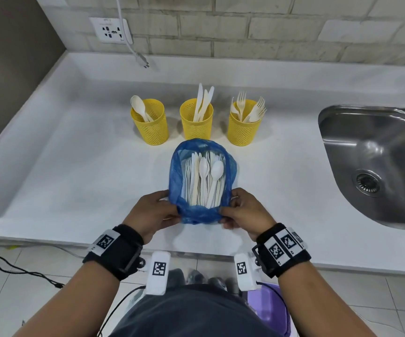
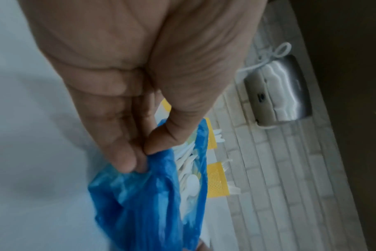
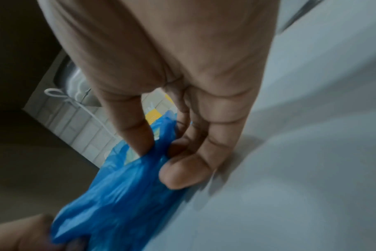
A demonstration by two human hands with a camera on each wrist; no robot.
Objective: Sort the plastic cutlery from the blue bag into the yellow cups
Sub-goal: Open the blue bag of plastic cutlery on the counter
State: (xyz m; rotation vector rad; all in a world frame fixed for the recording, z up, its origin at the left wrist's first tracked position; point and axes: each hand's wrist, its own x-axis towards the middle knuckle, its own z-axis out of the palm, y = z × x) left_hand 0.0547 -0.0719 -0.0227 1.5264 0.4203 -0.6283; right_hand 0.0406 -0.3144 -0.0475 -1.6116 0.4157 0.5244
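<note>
Cutlery (image 1: 204, 181) sits inside the blue bag (image 1: 198, 215), whose near rim both hands pinch – left hand (image 1: 154, 211), right hand (image 1: 246, 211). Beyond the fingertips: spoons, knives, forks in yellow cups (image 1: 196, 125). Wrist views show thumb-to-finger pinches.

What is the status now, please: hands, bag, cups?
Left hand and right hand both pinch blue bag rim, mouth spread. Cutlery inside. Three yellow cups partly filled. Nothing in the way.
</note>
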